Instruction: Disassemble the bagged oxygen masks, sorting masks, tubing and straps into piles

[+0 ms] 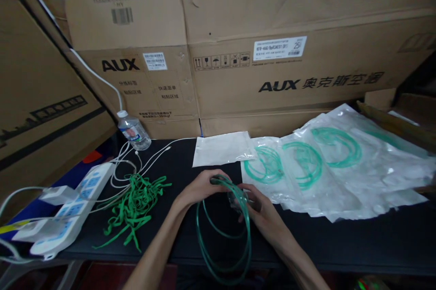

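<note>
A loose coil of clear green tubing [250,235] hangs between my hands at the front of the black table. My left hand [204,185] grips the top of the loops, with its fingers curled round them. Against the coil's right side, my right hand [257,203] closes on a clear plastic piece [235,200] joined to the tubing; its exact shape is blurred. Just beyond my hands lies a flat white pouch [221,149]. To the right are several clear bags [301,167] with similar green coils inside.
Left of my arms sits a tangle of green elastic straps [136,203]. Beside it are white cables and a power strip [73,217] with plugs in it. A plastic bottle [134,131] leans near the back. Large cardboard boxes [231,86] wall off the far side.
</note>
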